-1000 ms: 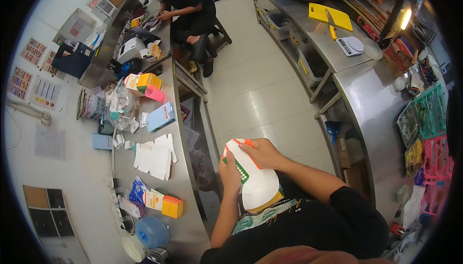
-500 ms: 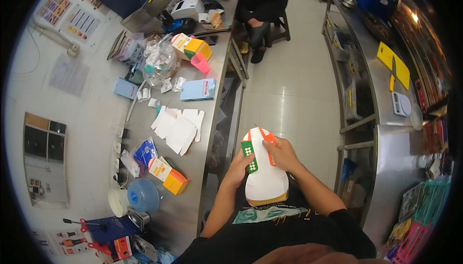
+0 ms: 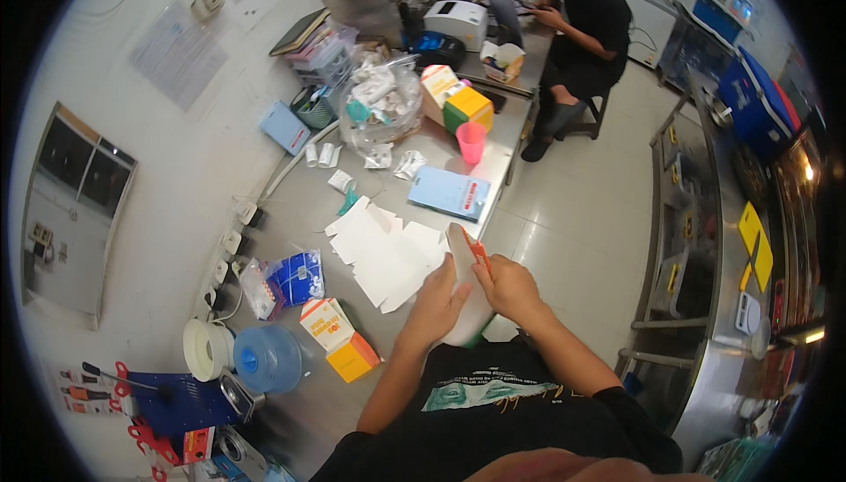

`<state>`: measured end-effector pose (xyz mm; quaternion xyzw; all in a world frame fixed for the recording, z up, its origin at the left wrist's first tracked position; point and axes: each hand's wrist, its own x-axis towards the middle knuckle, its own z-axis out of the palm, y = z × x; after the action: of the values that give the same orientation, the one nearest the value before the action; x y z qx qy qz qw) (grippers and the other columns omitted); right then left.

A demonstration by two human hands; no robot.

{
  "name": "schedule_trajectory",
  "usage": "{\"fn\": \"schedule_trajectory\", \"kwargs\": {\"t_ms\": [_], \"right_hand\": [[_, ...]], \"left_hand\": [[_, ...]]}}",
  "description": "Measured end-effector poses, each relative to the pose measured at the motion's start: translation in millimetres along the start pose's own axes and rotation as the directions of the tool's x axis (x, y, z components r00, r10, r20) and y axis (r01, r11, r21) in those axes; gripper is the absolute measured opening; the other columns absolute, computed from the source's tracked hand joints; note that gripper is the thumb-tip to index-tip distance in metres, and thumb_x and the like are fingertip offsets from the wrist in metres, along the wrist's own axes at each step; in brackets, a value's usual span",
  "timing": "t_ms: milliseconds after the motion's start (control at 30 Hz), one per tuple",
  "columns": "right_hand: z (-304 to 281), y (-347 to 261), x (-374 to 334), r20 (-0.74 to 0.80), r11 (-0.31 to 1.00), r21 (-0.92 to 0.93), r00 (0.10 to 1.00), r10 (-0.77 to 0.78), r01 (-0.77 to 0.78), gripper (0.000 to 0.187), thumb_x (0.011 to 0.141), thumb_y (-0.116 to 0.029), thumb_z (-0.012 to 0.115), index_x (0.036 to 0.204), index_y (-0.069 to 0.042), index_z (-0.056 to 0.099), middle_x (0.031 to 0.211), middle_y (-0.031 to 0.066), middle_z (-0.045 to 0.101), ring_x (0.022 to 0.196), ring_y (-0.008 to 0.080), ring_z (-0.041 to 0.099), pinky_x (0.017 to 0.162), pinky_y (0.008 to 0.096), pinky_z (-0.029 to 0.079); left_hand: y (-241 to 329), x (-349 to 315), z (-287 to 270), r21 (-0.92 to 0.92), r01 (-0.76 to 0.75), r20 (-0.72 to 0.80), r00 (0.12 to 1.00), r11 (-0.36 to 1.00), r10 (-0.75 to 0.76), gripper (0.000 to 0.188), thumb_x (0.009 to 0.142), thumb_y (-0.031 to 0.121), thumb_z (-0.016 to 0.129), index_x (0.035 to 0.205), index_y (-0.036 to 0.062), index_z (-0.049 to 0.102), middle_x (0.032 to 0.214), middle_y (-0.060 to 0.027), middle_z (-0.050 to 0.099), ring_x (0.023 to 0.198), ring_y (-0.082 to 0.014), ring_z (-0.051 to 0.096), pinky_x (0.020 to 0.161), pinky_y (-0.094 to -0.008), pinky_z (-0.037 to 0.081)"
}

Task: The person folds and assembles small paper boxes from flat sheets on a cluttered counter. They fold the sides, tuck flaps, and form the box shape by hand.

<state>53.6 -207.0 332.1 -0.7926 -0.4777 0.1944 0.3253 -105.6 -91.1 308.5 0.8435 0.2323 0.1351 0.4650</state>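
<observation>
Between my two hands, in front of my chest, is a folding food carton [image 3: 467, 328] with a pale inner side and an orange printed edge. My left hand [image 3: 432, 306] holds its left side, thumb against the pale face, the other fingers partly hidden. On the right edge, my right hand [image 3: 513, 292] is closed around the orange part. Just beyond my left hand, unfolded white carton blanks [image 3: 379, 253] lie on the steel table. Nearer the wall stands a made-up carton [image 3: 339, 341] in white, orange and yellow.
The steel table [image 3: 344, 398] carries a blue tub [image 3: 266, 359], a light blue box [image 3: 448, 192], a pink cup [image 3: 471, 142] and a bag of crumpled wrappers [image 3: 381, 103]. A seated person [image 3: 590, 33] is at the far end. A steel counter [image 3: 718, 244] runs along the right.
My view has swung left and I have turned toward the table. The carton has tipped from facing me to nearly edge-on, and my left hand has slid along its side.
</observation>
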Motion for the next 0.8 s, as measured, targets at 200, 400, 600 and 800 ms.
{"fn": "schedule_trajectory", "kwargs": {"t_ms": [200,400,600,800], "right_hand": [[21.7,-37.4,37.8,0.181,0.936,0.192,0.927,-0.33,0.296,0.047,0.1,-0.019,0.062,0.143,-0.002,0.056,0.109,0.0218,0.063,0.102,0.0409,0.065,0.088,0.0481,0.054],[40.4,-24.6,81.3,0.312,0.83,0.55,0.898,-0.31,0.096,0.074,0.093,-0.036,0.078,0.152,0.001,0.051,0.125,0.0206,0.062,0.117,0.0345,0.062,0.105,0.0422,0.049],[28.0,-34.6,110.3,0.53,0.877,0.479,0.812,-0.245,-0.048,0.044,0.104,-0.024,0.071,0.139,0.002,0.064,0.13,0.0157,0.069,0.117,0.0225,0.065,0.104,0.039,0.052],[44.2,-43.1,122.0,0.399,0.636,0.74,0.903,-0.157,-0.217,0.025,0.101,-0.008,0.07,0.122,0.005,0.069,0.107,0.0129,0.078,0.088,0.0138,0.074,0.075,0.0285,0.06]], "left_hand": [[-2.3,-5.2,-49.9,-0.381,0.148,0.014,0.988,0.913,-0.154,0.054,0.113,0.032,0.042,0.148,-0.0081,0.05,0.133,-0.0207,0.065,0.122,-0.0271,0.062,0.106,-0.0372,0.047],[-70.1,-24.7,-55.2,-0.716,0.092,-0.172,0.938,0.692,-0.302,0.048,0.108,0.028,0.042,0.137,-0.0062,0.06,0.125,-0.0148,0.071,0.107,-0.0212,0.07,0.096,-0.0343,0.054],[-43.9,-20.2,-73.3,-0.773,0.166,-0.27,0.787,0.612,-0.555,0.045,0.108,0.031,0.047,0.123,-0.0057,0.068,0.106,-0.0145,0.073,0.103,-0.023,0.072,0.093,-0.0338,0.055],[-36.5,1.8,-59.7,-0.599,0.106,-0.391,0.826,0.793,-0.406,0.042,0.102,0.016,0.064,0.138,-0.0021,0.055,0.123,-0.011,0.068,0.114,-0.0201,0.067,0.101,-0.0349,0.053]]}}
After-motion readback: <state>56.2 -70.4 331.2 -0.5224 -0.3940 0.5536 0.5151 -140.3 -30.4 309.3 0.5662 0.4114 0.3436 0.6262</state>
